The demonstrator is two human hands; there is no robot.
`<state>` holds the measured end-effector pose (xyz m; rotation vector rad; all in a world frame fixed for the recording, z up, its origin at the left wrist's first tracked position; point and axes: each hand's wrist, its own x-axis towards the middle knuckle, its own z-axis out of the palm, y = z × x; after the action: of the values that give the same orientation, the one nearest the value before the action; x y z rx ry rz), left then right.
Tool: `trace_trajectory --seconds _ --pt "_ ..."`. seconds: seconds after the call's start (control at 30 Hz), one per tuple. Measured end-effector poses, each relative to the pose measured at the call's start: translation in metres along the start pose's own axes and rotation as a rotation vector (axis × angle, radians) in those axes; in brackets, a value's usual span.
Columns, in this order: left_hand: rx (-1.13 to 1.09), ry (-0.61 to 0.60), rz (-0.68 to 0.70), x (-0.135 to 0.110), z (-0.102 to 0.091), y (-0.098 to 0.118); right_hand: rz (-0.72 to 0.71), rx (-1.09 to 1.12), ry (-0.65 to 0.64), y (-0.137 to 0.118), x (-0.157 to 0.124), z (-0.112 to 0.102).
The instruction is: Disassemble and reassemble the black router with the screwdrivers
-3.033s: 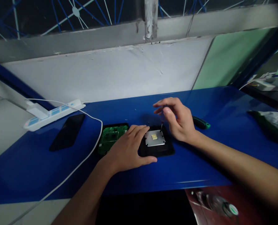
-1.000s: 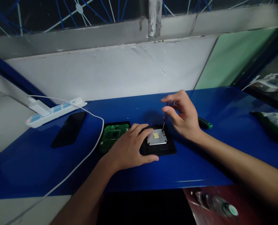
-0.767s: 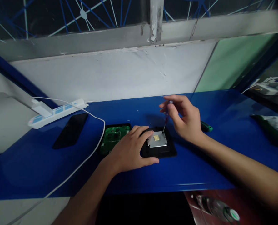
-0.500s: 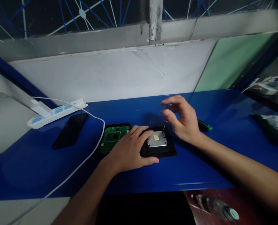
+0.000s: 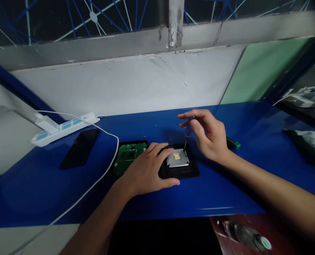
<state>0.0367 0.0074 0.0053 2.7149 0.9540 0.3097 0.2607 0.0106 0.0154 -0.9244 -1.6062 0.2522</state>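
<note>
My right hand (image 5: pixel 211 137) holds a small screwdriver (image 5: pixel 188 130) with a clear purplish handle, thumb and fingers around it. The shaft points down, its tip at the upper right corner of a silver metal plate (image 5: pixel 179 163). That plate has a pale yellow pad (image 5: pixel 176 156) at its middle and lies in a black plastic housing half (image 5: pixel 182 173). My left hand (image 5: pixel 148 171) grips the housing's left side, fingers along the far part and thumb at the near edge. A green circuit board (image 5: pixel 127 156) in a black shell lies partly behind my left hand.
A black phone (image 5: pixel 80 148) and a white power strip (image 5: pixel 67 128) with a plugged-in charger are at left, a white cable (image 5: pixel 104 177) crossing the table. A black-green tool (image 5: pixel 232 143) lies behind my right wrist. A packet (image 5: pixel 308 143) sits far right; a bottle (image 5: pixel 250 238) is below the table edge.
My right hand's fingers have shifted around the screwdriver handle, the forefinger reaching further left and the thumb moving up. My left hand and the housing stay in place.
</note>
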Motion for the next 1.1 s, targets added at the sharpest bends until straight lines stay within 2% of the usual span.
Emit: trace_trajectory --seconds 0.33,0.47,0.6,0.7,0.9,1.1 --pt "-0.006 -0.003 -0.003 -0.0001 0.0005 -0.0006 -0.124 -0.093 0.041 0.0070 0.0051 0.0004" --pt "-0.019 0.007 0.003 -0.0005 0.0003 -0.0005 -0.087 -0.089 0.052 0.0063 0.0036 0.0007" --pt "-0.028 0.002 -0.003 -0.0001 -0.0006 0.0005 -0.033 -0.043 -0.010 0.0008 0.0004 0.0002" --pt "-0.014 -0.004 -0.008 0.0007 -0.0009 0.0013 -0.045 -0.015 -0.047 -0.0007 0.0002 -0.0005" --pt "-0.015 0.000 -0.010 0.0005 0.0000 0.0007 -0.126 -0.132 0.030 0.0050 0.0031 -0.0008" --pt "-0.017 0.002 -0.003 -0.0001 0.0000 -0.0001 -0.048 -0.058 0.029 0.0045 0.0005 0.0012"
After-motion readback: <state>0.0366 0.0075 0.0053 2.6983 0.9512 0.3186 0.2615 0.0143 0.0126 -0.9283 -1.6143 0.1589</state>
